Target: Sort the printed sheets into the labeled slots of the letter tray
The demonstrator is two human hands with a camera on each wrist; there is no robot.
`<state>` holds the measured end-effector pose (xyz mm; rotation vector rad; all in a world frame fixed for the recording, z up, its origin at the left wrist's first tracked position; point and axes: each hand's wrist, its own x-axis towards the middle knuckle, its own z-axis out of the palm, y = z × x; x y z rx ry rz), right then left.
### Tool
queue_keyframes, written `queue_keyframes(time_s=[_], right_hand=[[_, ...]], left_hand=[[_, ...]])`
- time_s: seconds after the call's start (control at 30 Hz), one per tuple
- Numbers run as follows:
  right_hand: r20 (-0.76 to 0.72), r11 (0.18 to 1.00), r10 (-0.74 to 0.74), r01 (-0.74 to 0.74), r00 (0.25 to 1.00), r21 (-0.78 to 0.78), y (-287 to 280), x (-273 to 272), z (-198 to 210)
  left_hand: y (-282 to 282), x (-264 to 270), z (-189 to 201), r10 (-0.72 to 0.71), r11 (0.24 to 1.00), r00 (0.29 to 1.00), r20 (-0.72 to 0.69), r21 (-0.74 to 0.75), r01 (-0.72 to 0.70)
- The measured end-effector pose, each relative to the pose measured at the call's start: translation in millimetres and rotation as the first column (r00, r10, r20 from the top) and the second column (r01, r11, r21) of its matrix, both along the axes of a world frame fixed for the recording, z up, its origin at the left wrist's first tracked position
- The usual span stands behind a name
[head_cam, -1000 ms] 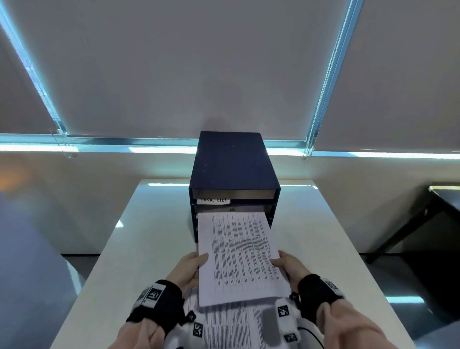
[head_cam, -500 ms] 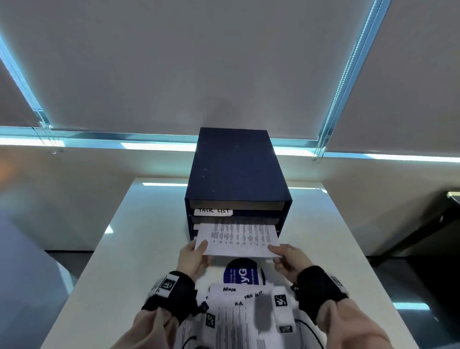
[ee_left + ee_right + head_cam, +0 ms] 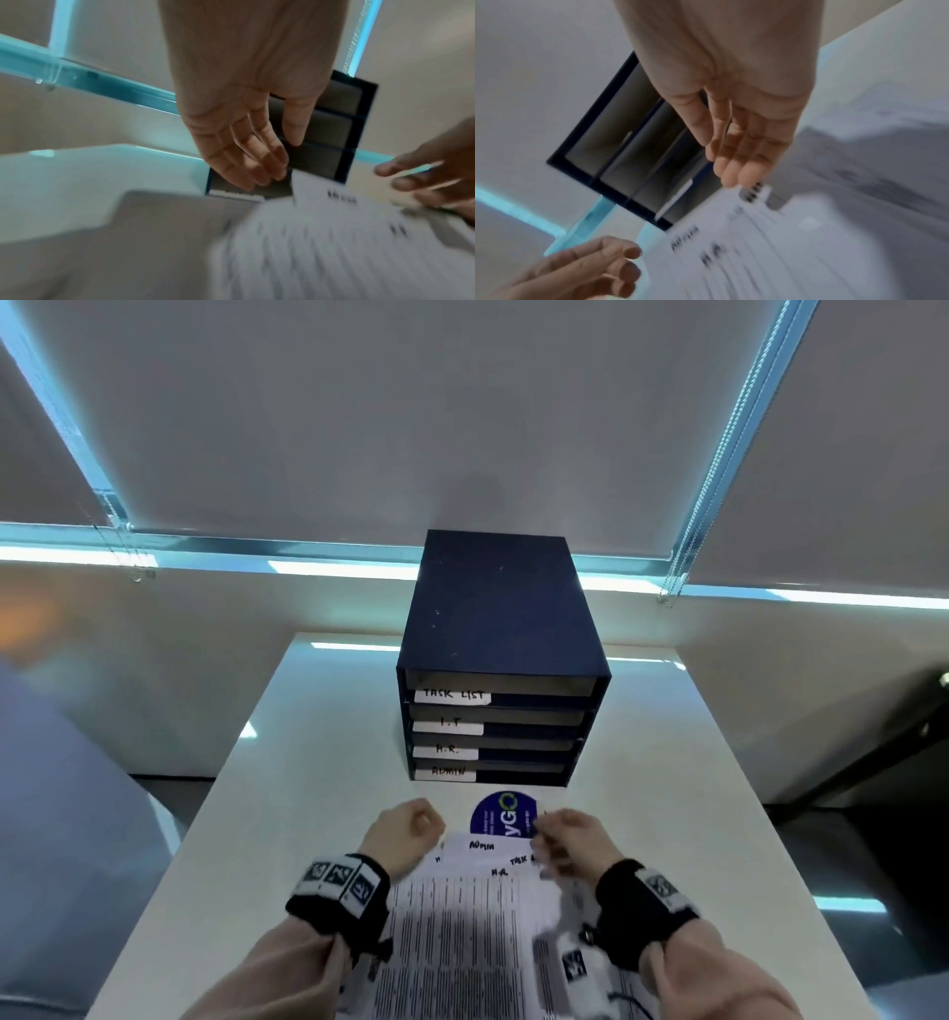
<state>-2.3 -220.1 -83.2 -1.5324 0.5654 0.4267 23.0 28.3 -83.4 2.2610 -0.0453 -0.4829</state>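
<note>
The dark blue letter tray (image 3: 500, 608) stands at the far middle of the white table (image 3: 308, 788). Its four slots carry white labels reading TASK LIST (image 3: 452, 695), I.T, H.R. and ADMIN. A fanned stack of printed sheets (image 3: 462, 916) with handwritten headings lies at the near edge. My left hand (image 3: 421, 819) hovers at the stack's top left, fingers loosely curled and holding nothing; the left wrist view shows this left hand (image 3: 280, 160) relaxed. My right hand (image 3: 549, 834) is blurred over the stack's top right corner. In its wrist view the right hand (image 3: 721, 162) has straight fingers just above the sheets (image 3: 757, 243).
A round blue sticker (image 3: 503, 814) lies on the table between the tray and the stack. Bare tabletop runs along both sides of the tray. Closed window blinds (image 3: 462, 428) hang behind, and a dark table (image 3: 873, 762) stands off to the right.
The sheet both hands held slid into the second slot, under the TASK LIST label, and out of sight. Both hands let go and drew back to the stack.
</note>
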Motion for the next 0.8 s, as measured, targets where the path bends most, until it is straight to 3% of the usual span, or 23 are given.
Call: queue_keyframes(time_s=[0.07,0.17,0.3,0.47,0.53,0.63,0.73,0.8], right_hand=[[-0.113,0.994,0.082,-0.088,0.99,-0.058,-5.0,-35.6,-27.2],[-0.195,0.991,0.069,-0.09,0.978,-0.101,-6.9,-77.1,-49.5],[-0.187,0.989,0.002,-0.03,0.982,-0.144,-4.6,-99.5,-45.2],[-0.16,0.994,0.045,-0.06,0.986,-0.09,-0.5,-109.3,-18.9],[-0.129,0.995,0.077,-0.085,0.989,-0.056,0.4,-114.0,-12.0],[-0.112,0.988,0.146,-0.15,0.983,-0.029,4.0,-118.0,-9.1],[-0.069,0.964,0.258,-0.253,0.964,0.078,4.4,-124.8,4.8],[-0.002,0.957,0.275,-0.274,0.961,0.096,0.4,-128.7,12.9]], left_hand=[[16.6,-19.9,-15.3,-0.138,0.95,0.987,0.08,0.293,0.108],[33.5,-41.8,-27.5,-0.244,0.853,0.964,0.11,0.497,0.159],[40.7,-58.6,-22.9,-0.215,0.842,0.955,0.202,0.535,0.077],[38.5,-72.8,-2.3,-0.251,0.853,0.945,0.211,0.509,0.113],[35.5,-76.9,6.4,-0.198,0.918,0.96,0.198,0.381,0.111],[33.4,-71.7,29.0,-0.035,0.999,0.987,0.156,-0.011,0.037],[30.9,-60.9,59.0,0.087,0.95,0.988,0.129,-0.308,-0.043],[29.0,-52.4,73.2,0.208,0.865,0.976,0.07,-0.479,-0.151]])
